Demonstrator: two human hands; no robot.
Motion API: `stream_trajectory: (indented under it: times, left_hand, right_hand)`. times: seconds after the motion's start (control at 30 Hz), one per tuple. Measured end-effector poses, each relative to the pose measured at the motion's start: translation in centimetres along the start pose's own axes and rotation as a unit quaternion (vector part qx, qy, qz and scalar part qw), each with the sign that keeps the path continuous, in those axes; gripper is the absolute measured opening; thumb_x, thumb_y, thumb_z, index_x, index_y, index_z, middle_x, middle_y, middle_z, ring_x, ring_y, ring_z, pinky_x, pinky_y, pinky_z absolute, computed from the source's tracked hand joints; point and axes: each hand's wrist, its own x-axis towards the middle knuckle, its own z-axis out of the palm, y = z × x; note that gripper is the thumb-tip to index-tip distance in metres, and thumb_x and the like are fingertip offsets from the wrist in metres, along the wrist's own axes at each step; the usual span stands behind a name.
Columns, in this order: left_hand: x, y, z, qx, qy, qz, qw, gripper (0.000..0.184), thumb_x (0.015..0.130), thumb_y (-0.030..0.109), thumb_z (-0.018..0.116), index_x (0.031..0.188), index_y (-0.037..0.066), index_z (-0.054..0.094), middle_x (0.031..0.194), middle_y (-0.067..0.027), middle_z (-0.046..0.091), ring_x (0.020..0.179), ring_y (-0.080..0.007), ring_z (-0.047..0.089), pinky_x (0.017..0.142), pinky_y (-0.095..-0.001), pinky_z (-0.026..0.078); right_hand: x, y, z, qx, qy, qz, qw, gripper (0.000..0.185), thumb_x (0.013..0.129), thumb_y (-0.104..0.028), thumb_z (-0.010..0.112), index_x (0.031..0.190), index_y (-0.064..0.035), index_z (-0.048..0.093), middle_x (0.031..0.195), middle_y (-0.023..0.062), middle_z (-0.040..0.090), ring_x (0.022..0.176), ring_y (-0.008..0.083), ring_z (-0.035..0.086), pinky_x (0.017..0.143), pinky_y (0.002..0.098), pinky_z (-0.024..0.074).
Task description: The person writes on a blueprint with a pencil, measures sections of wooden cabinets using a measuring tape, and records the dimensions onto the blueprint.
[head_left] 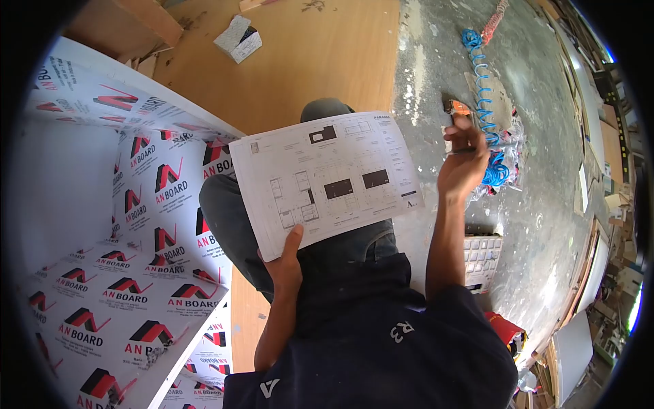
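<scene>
My left hand (286, 262) grips the lower left corner of a printed technical drawing (354, 160), with the thumb on top and the fingers underneath. The white sheet lies tilted over my lap and carries plan outlines, several black blocks and small text. My right hand (466, 157) is raised to the right of the sheet, apart from it. Its fingers are curled around a thin dark pen-like stick (464, 151), whose exact kind I cannot make out. Just beyond those fingertips, an orange tool (459, 108) lies on the floor, partly hidden by the hand.
White panels printed ANBOARD (129, 293) form an open box shape at my left. A wooden board (293, 54) lies ahead, bearing a small grey-white block (238, 39). On the concrete floor are a coiled blue hose (484, 88) and a compartmented tray (482, 259).
</scene>
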Motion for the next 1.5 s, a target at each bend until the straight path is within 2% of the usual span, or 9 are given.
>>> stream_trajectory:
  times: [0.07,0.13,0.23,0.33,0.43,0.53,0.63,0.73,1.5]
  left_hand:
    - [-0.2,-0.2,-0.1,0.032,-0.005,0.014,0.999,0.044,0.087,0.004,0.07,0.127,-0.008,0.058,0.123,-0.0136,0.065,0.114,-0.02,0.06,0.101,-0.0337,0.044]
    - [-0.1,-0.7,-0.3,0.052,0.002,0.018,0.998,0.042,0.087,0.005,0.069,0.126,-0.008,0.059,0.121,-0.0131,0.066,0.112,-0.0196,0.06,0.1,-0.0331,0.045]
    - [0.0,-0.8,0.0,0.054,0.011,0.042,0.998,0.041,0.088,0.004,0.069,0.126,-0.008,0.058,0.121,-0.0135,0.065,0.112,-0.0205,0.061,0.099,-0.0329,0.045]
    - [-0.2,-1.0,-0.2,0.069,0.011,0.021,0.997,0.049,0.087,0.002,0.066,0.133,-0.007,0.051,0.13,-0.0151,0.059,0.119,-0.0254,0.056,0.104,-0.0348,0.042]
    - [-0.6,-0.8,-0.4,0.097,0.021,0.023,0.995,0.049,0.087,0.002,0.066,0.133,-0.007,0.051,0.128,-0.0159,0.06,0.117,-0.0256,0.057,0.102,-0.0347,0.043]
    - [-0.9,-1.4,-0.9,0.092,0.052,0.035,0.994,0.04,0.088,0.004,0.068,0.125,-0.009,0.058,0.121,-0.0149,0.065,0.111,-0.0227,0.061,0.099,-0.0347,0.045]
    - [-1.0,-1.0,-0.8,0.091,0.055,0.036,0.994,0.039,0.088,0.003,0.068,0.124,-0.009,0.058,0.12,-0.015,0.065,0.11,-0.023,0.061,0.098,-0.0344,0.046]
    - [-1.1,-0.9,-0.9,0.084,0.062,0.039,0.994,0.038,0.088,0.002,0.067,0.123,-0.009,0.058,0.119,-0.0149,0.065,0.109,-0.0227,0.061,0.097,-0.0341,0.046]
    - [-0.7,-0.9,-0.8,0.058,0.06,0.05,0.995,0.041,0.089,0.003,0.066,0.127,-0.008,0.056,0.124,-0.0154,0.063,0.113,-0.0238,0.06,0.099,-0.0337,0.045]
  right_hand:
    - [-4.5,0.1,-1.2,-0.001,-0.043,0.01,0.999,0.052,0.105,-0.043,0.04,0.102,0.0027,0.066,0.093,0.0132,0.068,0.075,0.0198,0.055,0.075,0.0324,0.0411]
    - [-9.4,-0.3,-0.7,-0.013,0.06,0.115,0.992,0.059,0.105,-0.051,0.039,0.097,0.0013,0.065,0.078,0.0079,0.06,0.065,0.0151,0.051,0.062,0.028,0.0391]
    - [-14.3,-1.1,-1.9,-0.081,-0.019,0.232,0.969,0.056,0.108,-0.043,0.038,0.095,0.0045,0.064,0.071,0.007,0.059,0.057,0.0133,0.051,0.052,0.0276,0.0373]
    - [-15.5,-1.9,-0.8,-0.133,-0.091,0.163,0.973,0.03,0.105,-0.02,0.05,0.104,0.0054,0.065,0.079,0.0074,0.061,0.068,0.0122,0.057,0.064,0.0239,0.0452]
    - [-14.5,-1.5,-0.9,-0.188,-0.151,0.072,0.968,0.017,0.102,-0.009,0.055,0.106,0.004,0.066,0.085,0.0069,0.062,0.075,0.011,0.059,0.069,0.0242,0.0472]
    - [-14.3,-0.5,-1.0,-0.168,-0.137,0.116,0.969,0.011,0.096,-0.001,0.059,0.103,0.0032,0.066,0.087,0.0062,0.063,0.078,0.011,0.059,0.07,0.0246,0.047]
    - [-14.1,-0.1,-0.9,-0.261,-0.193,0.021,0.946,0.01,0.088,0.0,0.066,0.098,0.0,0.067,0.081,0.0078,0.063,0.069,0.0123,0.06,0.062,0.0256,0.0463]
    - [-14.2,0.0,-0.3,-0.265,-0.204,0.007,0.942,0.012,0.084,0.002,0.069,0.096,-0.0001,0.066,0.08,0.0085,0.063,0.064,0.0132,0.059,0.059,0.0261,0.046]
    - [-14.2,0.8,0.8,-0.309,-0.271,-0.018,0.911,0.013,0.084,-0.001,0.072,0.095,-0.004,0.067,0.079,0.0074,0.062,0.063,0.0173,0.057,0.057,0.0296,0.047]
